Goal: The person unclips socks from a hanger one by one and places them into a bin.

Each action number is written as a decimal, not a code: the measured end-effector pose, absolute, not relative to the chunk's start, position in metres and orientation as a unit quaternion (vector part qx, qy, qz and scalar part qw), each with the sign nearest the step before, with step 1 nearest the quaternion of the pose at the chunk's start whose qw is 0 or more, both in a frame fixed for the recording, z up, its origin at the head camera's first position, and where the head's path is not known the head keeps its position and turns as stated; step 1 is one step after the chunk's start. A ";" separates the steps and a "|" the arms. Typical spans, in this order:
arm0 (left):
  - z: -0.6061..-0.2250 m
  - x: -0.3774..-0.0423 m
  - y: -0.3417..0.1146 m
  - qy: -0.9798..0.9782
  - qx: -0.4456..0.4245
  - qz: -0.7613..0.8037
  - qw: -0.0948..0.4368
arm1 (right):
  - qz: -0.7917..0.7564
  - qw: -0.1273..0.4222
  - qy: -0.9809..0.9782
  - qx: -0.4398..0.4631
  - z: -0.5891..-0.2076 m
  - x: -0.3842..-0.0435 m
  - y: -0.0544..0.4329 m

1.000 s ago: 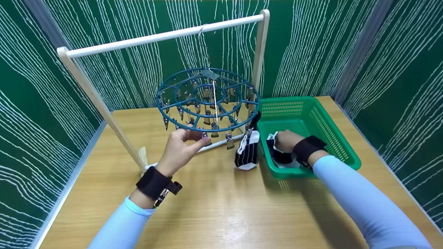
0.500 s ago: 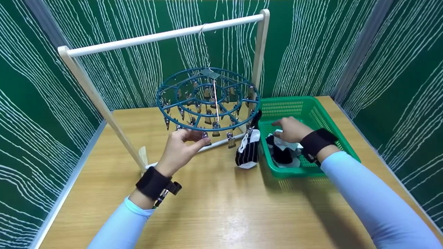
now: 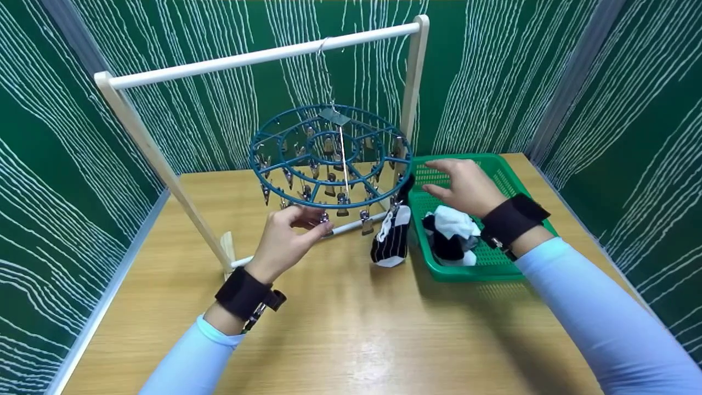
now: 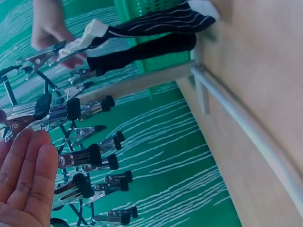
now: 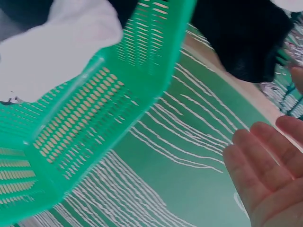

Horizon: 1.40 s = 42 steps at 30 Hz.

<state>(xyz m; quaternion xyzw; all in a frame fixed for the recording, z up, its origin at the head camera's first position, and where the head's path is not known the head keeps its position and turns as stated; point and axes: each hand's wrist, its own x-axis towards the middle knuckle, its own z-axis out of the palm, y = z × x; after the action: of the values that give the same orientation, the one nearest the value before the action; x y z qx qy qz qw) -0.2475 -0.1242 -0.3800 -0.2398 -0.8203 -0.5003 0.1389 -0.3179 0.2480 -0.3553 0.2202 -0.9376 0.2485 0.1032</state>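
A round teal clip hanger [image 3: 310, 198] hangs with several metal clips below its rings. At its front rim, my left hand [image 3: 282, 238] pinches one clip [image 3: 324, 219] between thumb and fingers; the clip [image 4: 28, 111] also shows in the left wrist view. A black sock with white stripes [image 3: 390, 241] dangles from the hanger's right side, with a plain black sock [image 4: 147, 49] beside it. Over the green basket [image 3: 526, 192] my right hand [image 3: 466, 186] is raised, fingers spread and holding nothing. White cloth [image 3: 455, 222] and black cloth [image 3: 447, 248] lie bunched in the basket.
A rack with a white top bar [image 3: 263, 54] and wooden posts [image 3: 159, 164] carries the hanger. It stands on a wooden table [image 3: 340, 329], left of the basket. Green walls with white lines [image 3: 493, 82] close off the back and sides.
My right hand has come up out of the pile in the basket and moved back, its fingers spreading. White cloth now shows on top of the pile. The left hand has stayed at its clip.
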 end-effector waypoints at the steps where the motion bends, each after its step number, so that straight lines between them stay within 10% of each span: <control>1: -0.380 -0.247 -0.124 -0.819 -0.244 -0.500 0.143 | 0.249 0.114 -0.936 0.223 -0.353 -0.316 0.247; 27: -0.361 -0.234 -0.119 -0.744 -0.372 -0.282 0.478 | 0.206 0.232 -0.899 0.309 -0.337 -0.312 0.220; 42: -0.351 -0.240 -0.111 -0.767 -0.398 -0.102 0.492 | 0.232 0.227 -0.890 0.320 -0.336 -0.309 0.213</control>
<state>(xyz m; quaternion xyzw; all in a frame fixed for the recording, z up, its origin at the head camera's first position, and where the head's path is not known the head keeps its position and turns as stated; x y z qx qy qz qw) -0.2400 -0.1112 -0.3512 -0.3981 -0.7673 -0.1024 0.4922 -0.3092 0.2133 -0.3356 0.3197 -0.8902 0.2317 0.2273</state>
